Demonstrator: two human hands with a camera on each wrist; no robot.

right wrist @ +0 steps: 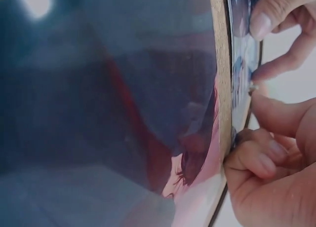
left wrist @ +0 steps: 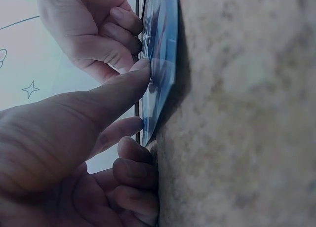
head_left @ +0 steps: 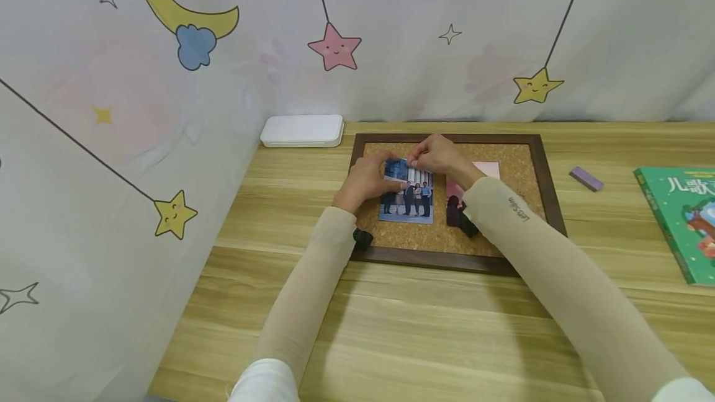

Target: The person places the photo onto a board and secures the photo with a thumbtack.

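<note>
A group photo (head_left: 406, 203) of people in front of a building lies on the cork board (head_left: 447, 242). My left hand (head_left: 365, 178) rests on its left side, with the thumb (left wrist: 121, 94) extended across the print and a finger near its top edge. At the photo's top edge, my right hand (head_left: 438, 155) pinches a small light pushpin (right wrist: 253, 88), mostly hidden by the fingertips. To the right lies a pink photo (head_left: 490, 170) with a dark-clothed figure, partly covered by the right wrist; it fills much of the right wrist view.
The board has a dark brown frame (head_left: 436, 259). Behind it at left sits a white case (head_left: 302, 130). A purple block (head_left: 586, 178) and a green book (head_left: 684, 228) lie to the right on the wooden table (head_left: 424, 327). A printed curtain (head_left: 402, 79) hangs behind.
</note>
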